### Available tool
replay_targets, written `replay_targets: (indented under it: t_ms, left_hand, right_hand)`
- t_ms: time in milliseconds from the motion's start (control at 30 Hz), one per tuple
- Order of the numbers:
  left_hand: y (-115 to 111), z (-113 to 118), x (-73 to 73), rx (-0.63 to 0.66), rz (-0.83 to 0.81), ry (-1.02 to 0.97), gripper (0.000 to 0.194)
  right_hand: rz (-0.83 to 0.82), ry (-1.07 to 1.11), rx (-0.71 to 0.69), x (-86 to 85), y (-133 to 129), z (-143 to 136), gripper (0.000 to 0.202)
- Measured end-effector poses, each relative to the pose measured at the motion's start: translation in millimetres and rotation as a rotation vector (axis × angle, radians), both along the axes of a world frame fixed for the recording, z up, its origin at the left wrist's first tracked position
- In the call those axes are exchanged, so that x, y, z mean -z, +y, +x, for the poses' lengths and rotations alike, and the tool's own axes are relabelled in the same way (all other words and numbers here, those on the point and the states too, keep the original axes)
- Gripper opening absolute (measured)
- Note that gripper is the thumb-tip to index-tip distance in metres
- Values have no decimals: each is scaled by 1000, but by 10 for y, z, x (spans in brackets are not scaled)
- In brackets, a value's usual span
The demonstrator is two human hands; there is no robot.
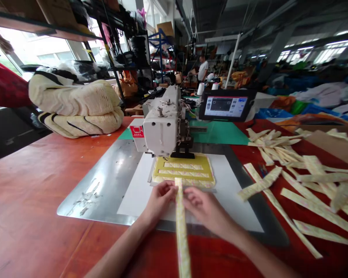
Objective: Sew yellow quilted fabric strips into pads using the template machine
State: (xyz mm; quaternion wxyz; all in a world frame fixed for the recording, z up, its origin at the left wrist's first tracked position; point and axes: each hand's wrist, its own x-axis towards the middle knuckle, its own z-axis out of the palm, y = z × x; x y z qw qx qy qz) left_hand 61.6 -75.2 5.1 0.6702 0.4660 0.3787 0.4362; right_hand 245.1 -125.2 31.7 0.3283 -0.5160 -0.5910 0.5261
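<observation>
A long, narrow fabric strip [181, 227], pale yellow with a faint pattern, runs from between my hands down past the bottom edge of the view. My left hand [161, 196] pinches its upper end from the left, thumb and fingers closed. On the other side, my right hand [203, 204] has curled fingers at the strip's right edge and appears to grip it. Just beyond lies a mustard-yellow template [185, 167] with long slots, patterned fabric showing through and around it. Above the template's far side stands the white head of a sewing machine [161, 135].
Loose fabric strips [316, 193] lie scattered on the red table at right. A lit control screen [226, 106] stands behind the machine. Stacked cream bundles [75, 100] sit at back left. A white sheet [133, 200] covers part of the metal plate [84, 193]. A person [203, 69] stands far back.
</observation>
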Motion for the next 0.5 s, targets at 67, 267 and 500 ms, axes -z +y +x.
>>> replay_targets:
  t_ms: [67,267,500]
  left_hand:
    - [-26,30,1,45,33,26,42]
    - [-23,26,47,24,32,-13,40]
    - [-75,30,42,20,74,-21,40]
  right_hand:
    - [83,94,124,26,175,26,54]
    - [61,226,200,167,307,-51,57]
    - [43,309,212,133,241,-110,56]
